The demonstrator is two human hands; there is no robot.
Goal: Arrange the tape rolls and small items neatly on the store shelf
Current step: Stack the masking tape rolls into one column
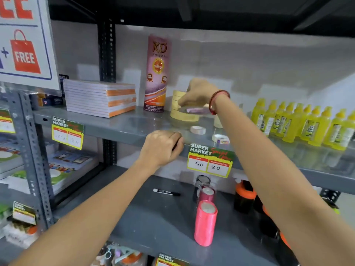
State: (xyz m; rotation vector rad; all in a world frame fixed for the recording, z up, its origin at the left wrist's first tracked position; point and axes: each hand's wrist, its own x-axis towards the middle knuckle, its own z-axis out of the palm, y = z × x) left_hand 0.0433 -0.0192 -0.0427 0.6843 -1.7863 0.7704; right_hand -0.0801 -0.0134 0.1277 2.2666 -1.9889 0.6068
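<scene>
On the grey shelf (123, 125), right of the tall KD tube (156, 73): right hand (199, 93) over stacked cream tape rolls (179, 106), fingertips pinching a clear-wrapped pink item (196, 110); left hand (163, 146) curled, gripping shelf edge; two small tape rolls (198, 129) near that edge

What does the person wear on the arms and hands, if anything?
Both forearms are bare, with no sleeves in view. The right hand has thin red bangles or threads around its wrist. The left hand has nothing visible on its wrist, and neither hand wears a glove.
</scene>
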